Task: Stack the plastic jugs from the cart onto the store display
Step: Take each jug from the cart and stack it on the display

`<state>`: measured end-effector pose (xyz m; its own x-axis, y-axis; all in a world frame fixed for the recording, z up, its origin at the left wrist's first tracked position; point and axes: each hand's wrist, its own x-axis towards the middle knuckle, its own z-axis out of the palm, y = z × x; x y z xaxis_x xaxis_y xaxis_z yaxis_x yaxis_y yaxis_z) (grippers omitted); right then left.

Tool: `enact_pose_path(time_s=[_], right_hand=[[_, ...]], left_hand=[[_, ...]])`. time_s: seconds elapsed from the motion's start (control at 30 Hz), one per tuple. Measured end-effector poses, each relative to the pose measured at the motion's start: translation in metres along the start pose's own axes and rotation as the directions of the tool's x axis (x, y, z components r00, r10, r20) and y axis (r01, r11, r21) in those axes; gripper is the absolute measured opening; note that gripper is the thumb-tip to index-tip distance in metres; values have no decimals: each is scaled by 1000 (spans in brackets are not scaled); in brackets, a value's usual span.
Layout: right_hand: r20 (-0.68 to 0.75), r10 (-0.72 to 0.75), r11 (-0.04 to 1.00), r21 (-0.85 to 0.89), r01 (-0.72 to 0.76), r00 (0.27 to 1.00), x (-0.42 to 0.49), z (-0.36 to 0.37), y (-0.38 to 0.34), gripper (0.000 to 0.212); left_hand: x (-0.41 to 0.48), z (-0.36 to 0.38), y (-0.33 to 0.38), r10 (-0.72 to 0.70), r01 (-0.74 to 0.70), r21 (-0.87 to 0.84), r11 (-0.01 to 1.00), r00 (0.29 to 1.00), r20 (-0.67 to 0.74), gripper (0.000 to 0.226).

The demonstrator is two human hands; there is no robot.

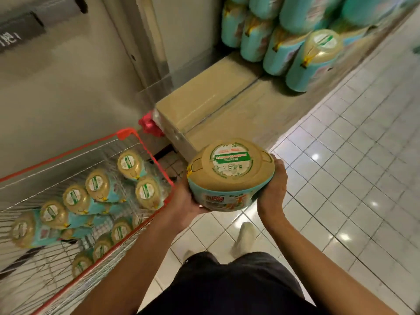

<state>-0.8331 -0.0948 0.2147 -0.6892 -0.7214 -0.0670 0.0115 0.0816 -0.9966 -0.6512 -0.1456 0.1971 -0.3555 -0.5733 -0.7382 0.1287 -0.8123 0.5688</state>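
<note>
- Both hands clamp one round plastic jug (pixel 230 176) above the tiled floor (pixel 352 178): left hand (pixel 188 198) and right hand (pixel 273 189) on opposite sides.
- Red-rimmed wire cart (pixel 127 135) holds more tan-topped, teal-labelled jugs (pixel 100 185).
- Stacked jugs (pixel 279 39) rest on smooth cardboard boxes (pixel 216 103).

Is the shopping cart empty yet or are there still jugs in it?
Not empty. The shopping cart still holds about a dozen jugs lying in its wire basket.
</note>
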Motion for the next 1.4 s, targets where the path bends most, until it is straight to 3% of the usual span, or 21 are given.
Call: enact_pose_path(time_s=[0.17,0.27,0.43,0.77,0.93,1.07,1.23,1.4], right_hand=[[-84,17,1000,-2,-17,996,77,-76,2,46],[-72,38,999,-10,-38,997,125,-113,-3,55],[-48,53,998,27,-52,997,203,-151,-25,52],[-65,139,977,169,-127,988,344,-144,-69,40],[-40,148,969,204,-137,988,411,-121,-100,42],[-122,142,966,233,-111,982,446,-105,-115,46],[-137,105,961,268,-65,985,476,-96,-123,41],[-54,17,972,236,-4,998,490,-90,-121,48]], left_hand=[[49,87,-5,-12,12,0,1000,987,161,46],[74,136,-8,34,-33,-7,999,971,235,52],[112,210,-4,75,-57,-65,996,948,310,58],[169,287,76,162,-165,-30,986,891,424,77],[196,306,125,233,-266,7,964,857,460,106],[211,322,162,331,-388,37,921,830,449,77],[224,343,183,427,-503,163,849,835,348,94],[241,359,182,537,-578,275,768,816,215,90]])
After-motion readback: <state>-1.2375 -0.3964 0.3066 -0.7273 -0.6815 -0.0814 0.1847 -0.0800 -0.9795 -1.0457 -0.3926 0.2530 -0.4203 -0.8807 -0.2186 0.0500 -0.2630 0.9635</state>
